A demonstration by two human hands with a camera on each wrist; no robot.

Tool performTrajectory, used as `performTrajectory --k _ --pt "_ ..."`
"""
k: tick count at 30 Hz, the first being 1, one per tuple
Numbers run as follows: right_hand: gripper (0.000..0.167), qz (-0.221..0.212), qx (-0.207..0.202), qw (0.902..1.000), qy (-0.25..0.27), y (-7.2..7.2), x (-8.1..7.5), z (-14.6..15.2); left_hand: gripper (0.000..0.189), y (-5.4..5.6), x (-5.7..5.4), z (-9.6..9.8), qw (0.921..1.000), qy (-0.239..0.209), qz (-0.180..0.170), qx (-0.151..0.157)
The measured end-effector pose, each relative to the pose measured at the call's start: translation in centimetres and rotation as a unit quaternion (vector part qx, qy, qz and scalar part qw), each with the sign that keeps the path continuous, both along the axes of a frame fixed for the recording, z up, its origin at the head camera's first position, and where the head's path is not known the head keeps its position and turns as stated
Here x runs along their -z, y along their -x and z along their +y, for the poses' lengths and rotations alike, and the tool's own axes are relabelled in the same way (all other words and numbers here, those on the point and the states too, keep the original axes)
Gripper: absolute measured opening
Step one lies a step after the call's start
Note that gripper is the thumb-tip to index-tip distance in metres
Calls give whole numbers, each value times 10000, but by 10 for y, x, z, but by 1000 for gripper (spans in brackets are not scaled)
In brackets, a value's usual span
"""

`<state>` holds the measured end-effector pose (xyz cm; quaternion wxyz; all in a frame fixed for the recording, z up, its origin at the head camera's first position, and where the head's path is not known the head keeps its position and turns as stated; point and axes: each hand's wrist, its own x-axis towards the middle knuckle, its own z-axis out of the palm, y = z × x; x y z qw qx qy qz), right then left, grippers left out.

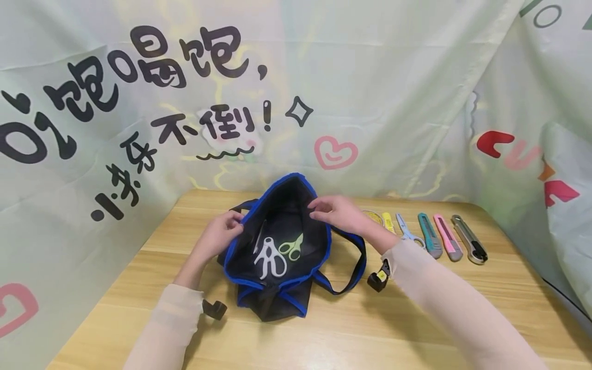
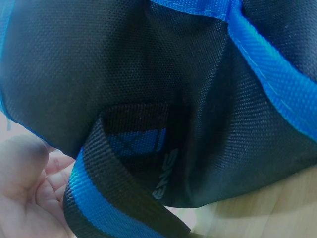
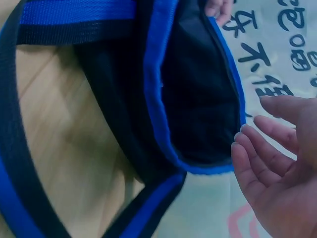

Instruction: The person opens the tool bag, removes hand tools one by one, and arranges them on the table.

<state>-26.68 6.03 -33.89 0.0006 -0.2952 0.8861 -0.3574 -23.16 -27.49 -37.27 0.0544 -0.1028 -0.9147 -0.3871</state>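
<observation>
A black bag with blue trim [image 1: 287,210] stands on the table, its mouth facing up toward me. Inside lie white-handled scissors [image 1: 269,251], small green scissors [image 1: 296,244] and a thin dark item [image 1: 260,237] whose kind is unclear. My left hand [image 1: 216,235] pinches the left rim of the bag; its thumb shows at the edge in the left wrist view, beside a strap [image 2: 106,198]. Over the right rim is my right hand [image 1: 339,213], its fingers loosely bent with nothing between them. In the right wrist view those fingertips [image 3: 240,148] are at the rim; contact cannot be told.
Right of the bag a row lies on the table: a yellow tape roll [image 1: 380,218] partly hidden by my arm, a yellow item [image 1: 388,222], light blue scissors [image 1: 403,226], and teal [image 1: 430,236], pink [image 1: 447,237] and grey [image 1: 469,239] utility knives. A printed curtain [image 1: 393,103] hangs behind.
</observation>
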Motion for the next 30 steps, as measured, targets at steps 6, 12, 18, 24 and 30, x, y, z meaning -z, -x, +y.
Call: performTrajectory --k 6,12,18,24,30 --pt "27 132 -471 9979 -435 5 11 -27 24 -1 1 -2 10000 -70 -27 28" --pt "27 -208 -669 9961 -545 7 24 -43 24 0 2 -4 9999 -31 25 98" --pt "32 -298 -958 9927 -675 12 41 -51 24 -1 3 -5 9999 57 56 83" --pt "33 -420 -1069 9882 -1018 15 56 -53 24 -3 2 -4 10000 31 7 87" --pt "31 -378 -1035 9840 -1402 14 63 -59 24 -3 2 -3 10000 17 10 75"
